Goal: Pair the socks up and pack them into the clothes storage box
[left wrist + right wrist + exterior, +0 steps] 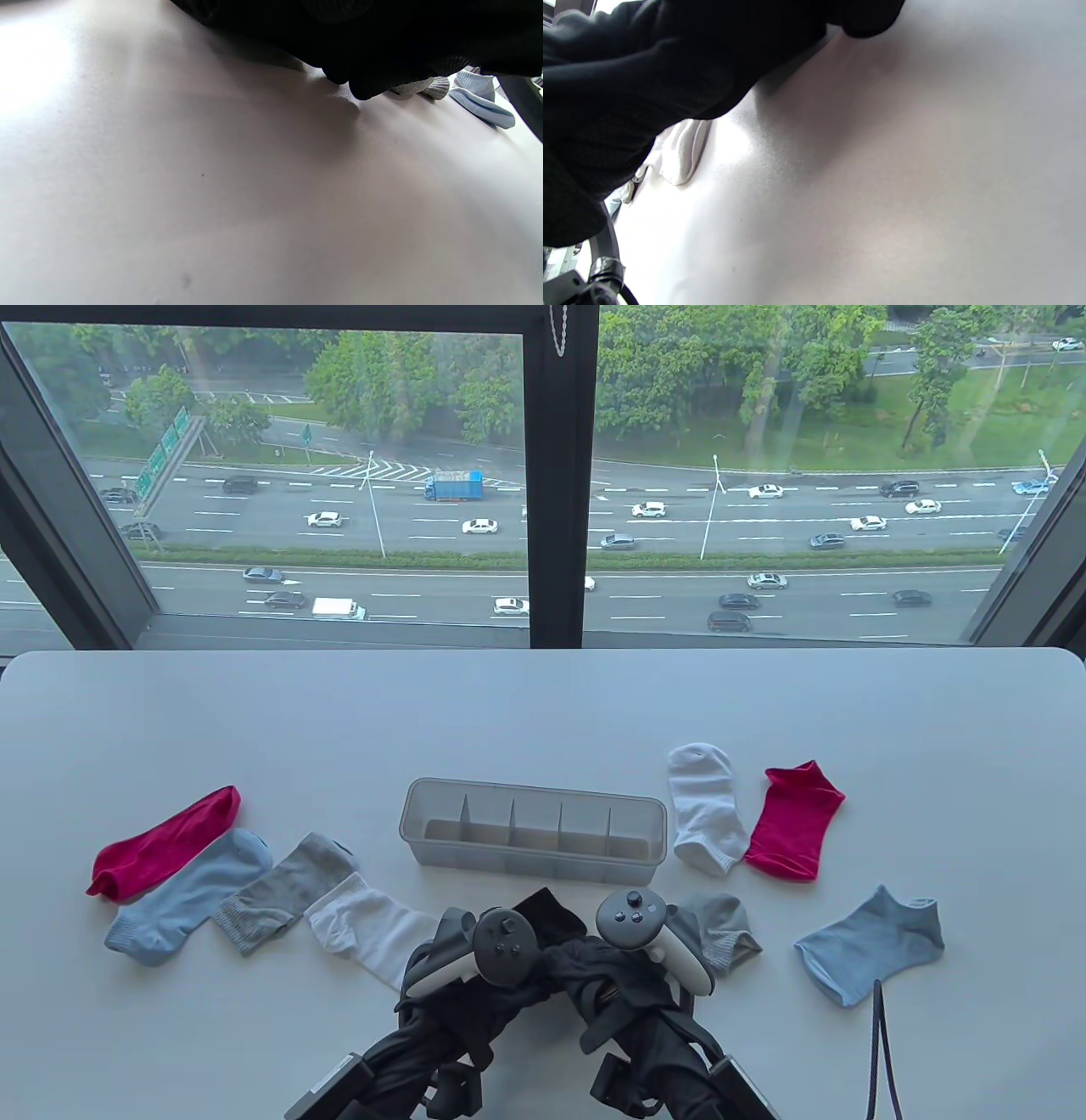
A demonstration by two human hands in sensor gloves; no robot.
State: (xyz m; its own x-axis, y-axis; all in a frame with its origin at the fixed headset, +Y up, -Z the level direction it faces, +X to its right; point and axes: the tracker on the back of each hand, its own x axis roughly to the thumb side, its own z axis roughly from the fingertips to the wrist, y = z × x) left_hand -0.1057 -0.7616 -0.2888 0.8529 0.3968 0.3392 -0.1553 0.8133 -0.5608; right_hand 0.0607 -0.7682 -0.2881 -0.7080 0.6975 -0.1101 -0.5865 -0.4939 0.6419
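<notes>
Desk (pixel 543 704) carries the clothes storage box (pixel 533 831) at centre, long axis left-right, its compartments showing nothing inside; loose socks lie either side, well apart from their matches; black socks (pixel 551 920) bunch just in front of the box, between both hands; left hand (pixel 475 963) and right hand (pixel 632 950) sit about equally near, box straight ahead; fingers hidden under trackers and dark cloth, so each grip cannot be told.

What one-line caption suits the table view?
Both hands handle black socks before an empty box; socks lie either side.
</notes>
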